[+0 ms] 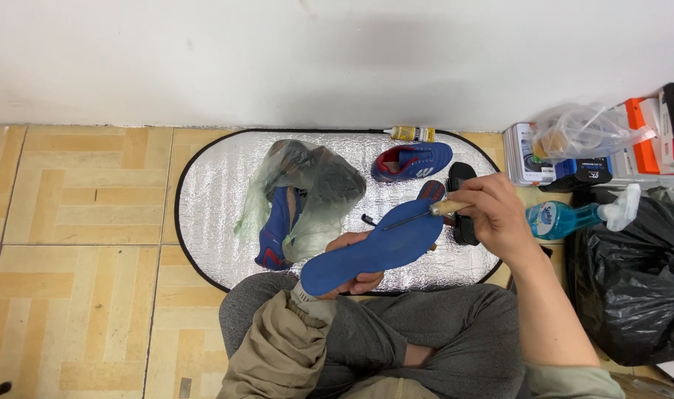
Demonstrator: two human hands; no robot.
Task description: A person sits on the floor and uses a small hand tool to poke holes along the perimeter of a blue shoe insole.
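Landmark for these notes: the silver mat [211,185] on the tiled floor, against the white wall.

Left part of the mat: a blue shoe [276,229] lies half inside a clear plastic bag [315,185]. I judge this one not yet handled; it is bagged and apart from both hands.

Near edge of the mat, over my lap: the left hand [355,277] holds a blue insole [374,247] from underneath, fingers curled round its lower edge, grip closed on it. The insole is tilted, its toe end toward the right of the mat, held clear of it.

Just right of the insole: the right hand [492,218] pinches the pale wooden handle of a thin tool [426,213]. Its dark metal shaft lies across the upper end of the insole and appears to touch it. I cannot tell what the tip is.

Back of the mat: a second blue and red shoe [412,161] on its side, and a small yellow bottle [411,134] at the far rim. A dark piece [461,177] lies near the right end, partly hidden by the right hand.

Right of the mat, off it: a blue spray bottle [573,216], stacked boxes [529,151], a black rubbish bag [632,281].

Progress, as I judge: the insole is out of a shoe and being worked on; no mark of finished work is visible on it. Both shoes lie untouched.
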